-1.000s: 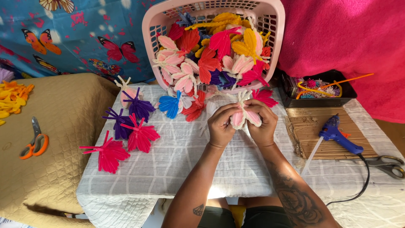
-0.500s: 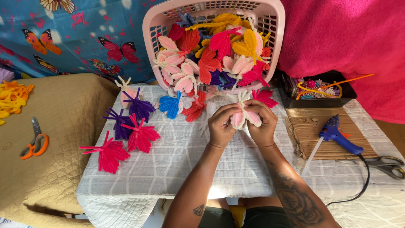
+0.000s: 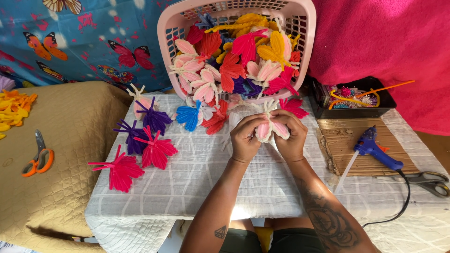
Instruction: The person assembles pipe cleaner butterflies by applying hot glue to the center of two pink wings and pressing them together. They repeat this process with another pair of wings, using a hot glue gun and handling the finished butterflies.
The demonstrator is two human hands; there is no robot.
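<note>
Hands unmoved since before — left hand point(image 3: 244, 138) and right hand point(image 3: 290, 137), each grip pinching the pale pink butterfly point(image 3: 268, 129).

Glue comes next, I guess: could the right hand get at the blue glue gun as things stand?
Probably yes: the glue gun lies uncovered beside the right hand, but that hand grips a pink-and-white butterfly.

Beyond the fingers, a pink basket point(image 3: 304, 28) tips forward, spilling bright fuzzy butterflies point(image 3: 234, 61). Left of the fingers, purple, pink and red ones point(image 3: 157, 150) lie on the white-clothed table point(image 3: 197, 182); orange scissors point(image 3: 37, 159) sit far left. Right of the fingers: blue glue gun point(image 3: 375, 151) on cardboard point(image 3: 347, 140), black tray point(image 3: 356, 100), grey scissors point(image 3: 429, 180).
</note>
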